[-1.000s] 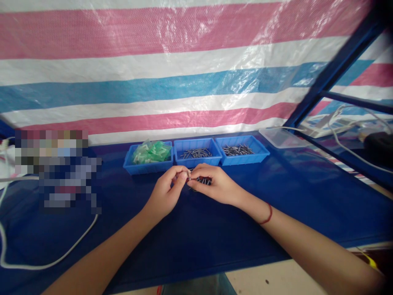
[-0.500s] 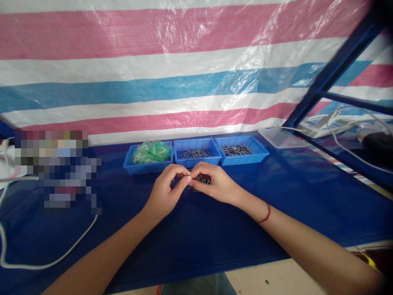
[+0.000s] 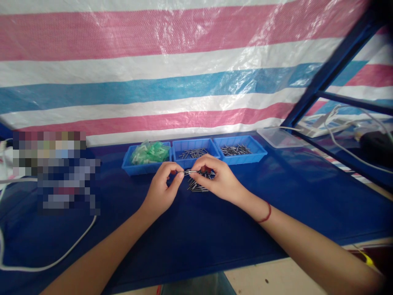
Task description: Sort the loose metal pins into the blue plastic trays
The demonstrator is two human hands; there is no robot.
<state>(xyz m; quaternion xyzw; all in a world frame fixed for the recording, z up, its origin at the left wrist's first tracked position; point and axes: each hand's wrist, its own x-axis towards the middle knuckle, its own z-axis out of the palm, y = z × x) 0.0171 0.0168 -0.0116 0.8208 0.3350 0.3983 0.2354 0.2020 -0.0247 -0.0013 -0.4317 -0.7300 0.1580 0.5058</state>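
My left hand (image 3: 162, 189) and my right hand (image 3: 217, 180) meet over the blue table (image 3: 196, 233), fingertips pinched on the two ends of one small metal pin (image 3: 188, 173). Under my right hand lies a loose heap of metal pins (image 3: 198, 186) on the table. Just behind stand three blue trays: the left tray (image 3: 146, 160) holds green plastic parts, the middle tray (image 3: 194, 150) and the right tray (image 3: 240, 149) hold metal pins. A red string circles my right wrist.
A white cable (image 3: 46, 258) loops over the table at the left. A clear plastic lid (image 3: 278, 137) lies at the back right beside a blue frame post (image 3: 325, 78). A striped tarp (image 3: 172, 69) closes the back. The table's front edge is near my forearms.
Both hands have lifted slightly and drawn a little apart, showing the pin stretched between the fingertips. More of the loose heap of pins shows beneath my right hand.
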